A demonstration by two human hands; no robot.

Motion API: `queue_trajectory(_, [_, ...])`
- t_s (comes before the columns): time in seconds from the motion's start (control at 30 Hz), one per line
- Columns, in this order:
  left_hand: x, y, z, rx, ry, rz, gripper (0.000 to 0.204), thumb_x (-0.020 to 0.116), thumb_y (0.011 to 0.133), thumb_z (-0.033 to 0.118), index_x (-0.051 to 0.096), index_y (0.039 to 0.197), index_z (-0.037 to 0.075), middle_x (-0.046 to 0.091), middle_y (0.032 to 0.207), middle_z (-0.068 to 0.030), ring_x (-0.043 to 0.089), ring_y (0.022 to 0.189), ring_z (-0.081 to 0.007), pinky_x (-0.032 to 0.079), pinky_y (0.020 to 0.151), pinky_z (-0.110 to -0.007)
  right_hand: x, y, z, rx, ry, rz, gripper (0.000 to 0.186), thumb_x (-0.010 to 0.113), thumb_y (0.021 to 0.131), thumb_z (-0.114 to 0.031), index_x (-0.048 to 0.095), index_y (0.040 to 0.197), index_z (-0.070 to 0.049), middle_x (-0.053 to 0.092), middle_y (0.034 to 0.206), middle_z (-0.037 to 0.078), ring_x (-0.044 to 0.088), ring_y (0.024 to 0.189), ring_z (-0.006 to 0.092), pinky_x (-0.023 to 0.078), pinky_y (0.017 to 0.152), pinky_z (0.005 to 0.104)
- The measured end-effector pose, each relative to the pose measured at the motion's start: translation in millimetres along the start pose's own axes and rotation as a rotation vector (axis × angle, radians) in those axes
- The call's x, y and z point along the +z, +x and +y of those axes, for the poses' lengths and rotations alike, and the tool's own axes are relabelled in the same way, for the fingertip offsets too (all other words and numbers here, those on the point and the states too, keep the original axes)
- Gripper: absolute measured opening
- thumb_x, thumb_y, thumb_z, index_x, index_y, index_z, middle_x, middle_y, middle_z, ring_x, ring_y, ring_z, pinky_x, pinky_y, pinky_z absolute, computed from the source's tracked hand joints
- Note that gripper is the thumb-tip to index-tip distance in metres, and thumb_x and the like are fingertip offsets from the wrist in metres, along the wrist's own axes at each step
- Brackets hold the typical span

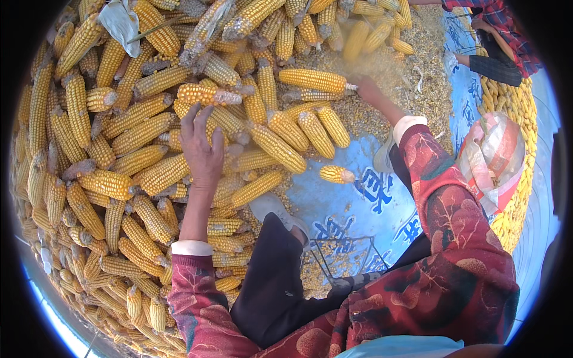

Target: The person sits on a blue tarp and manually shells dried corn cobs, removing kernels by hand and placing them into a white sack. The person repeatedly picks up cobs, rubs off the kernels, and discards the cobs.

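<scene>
My left hand (203, 134) reaches over the pile of yellow corn cobs (143, 164), fingers bent and apart, fingertips just below a cob with a greyish end (203, 94). It appears to grip nothing. My right hand (369, 92) is at the upper middle, by the pale tip of a long yellow cob (310, 78); its fingers are blurred and partly hidden, so I cannot tell whether they hold it. Dust and blurred cobs (364, 39) appear just above it. A short cob (336, 175) lies apart on the blue printed sheet (322, 197).
Loose kernels (418, 89) cover the upper sheet. A co-worker's plaid sleeve (519, 36) and dark leg are at top right. A striped sack (489, 155) lies right, beside more cobs (510, 221). A thin metal frame (337, 238) stands between my legs, near my shoes (271, 212).
</scene>
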State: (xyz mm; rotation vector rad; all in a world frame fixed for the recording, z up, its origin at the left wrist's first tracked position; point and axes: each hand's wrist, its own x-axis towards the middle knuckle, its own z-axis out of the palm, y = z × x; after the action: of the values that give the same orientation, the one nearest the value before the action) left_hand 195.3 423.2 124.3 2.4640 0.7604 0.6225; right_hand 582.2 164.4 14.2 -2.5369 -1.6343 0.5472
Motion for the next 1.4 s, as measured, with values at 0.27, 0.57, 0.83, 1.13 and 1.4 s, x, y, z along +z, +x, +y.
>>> queue_trajectory(0.27, [17,42,-47,-0.168,0.394,-0.059,0.050,0.048,0.081,0.036,0.051,0.119,0.004,0.053,0.112,-0.0204,0.052,0.093,-0.0362,0.044,0.082,-0.044,3,78,-12,0.348,0.388,0.264,0.046,0.050,0.086,-0.031,0.044,0.121,-0.001,0.057,0.109,0.022,0.062,0.087,0.0289,0.047,0.070,0.0366])
queue_trajectory(0.57, [32,4,8,-0.230,0.066,-0.313,0.058,0.044,0.084,0.037,0.036,0.131,0.004,0.033,0.125,-0.0284,0.050,0.101,-0.0386,0.045,0.081,-0.047,5,26,-20,0.294,0.482,0.413,0.033,0.049,0.085,-0.031,0.057,0.100,-0.003,0.060,0.090,0.010,0.060,0.076,0.0227,0.045,0.067,0.0318])
queue_trajectory(0.83, [66,24,-22,-0.530,-0.179,0.001,0.065,0.053,0.082,0.027,0.027,0.132,-0.006,0.023,0.131,-0.0315,0.034,0.116,-0.0449,0.032,0.097,-0.047,-32,76,-99,-0.060,-0.254,0.410,0.034,0.044,0.089,-0.035,0.059,0.106,-0.010,0.057,0.106,0.014,0.054,0.100,0.0287,0.040,0.086,0.0412])
queue_trajectory(1.13, [87,-13,20,-0.512,-0.085,-0.130,0.073,0.057,0.074,0.010,0.022,0.139,0.006,0.001,0.141,-0.0298,0.011,0.131,-0.0471,0.027,0.104,-0.045,-20,68,-108,0.043,-0.191,0.115,0.038,0.047,0.088,-0.036,0.053,0.116,-0.012,0.054,0.110,0.013,0.051,0.105,0.0283,0.043,0.085,0.0415])
queue_trajectory(1.4, [73,-23,40,-0.516,-0.367,-0.178,0.082,0.060,0.073,0.008,0.015,0.141,0.010,0.004,0.142,-0.0236,0.016,0.131,-0.0409,0.024,0.106,-0.046,-24,33,-91,0.102,-0.148,-0.019,0.050,0.044,0.086,-0.042,0.050,0.122,-0.007,0.054,0.114,0.017,0.052,0.104,0.0331,0.042,0.090,0.0442])
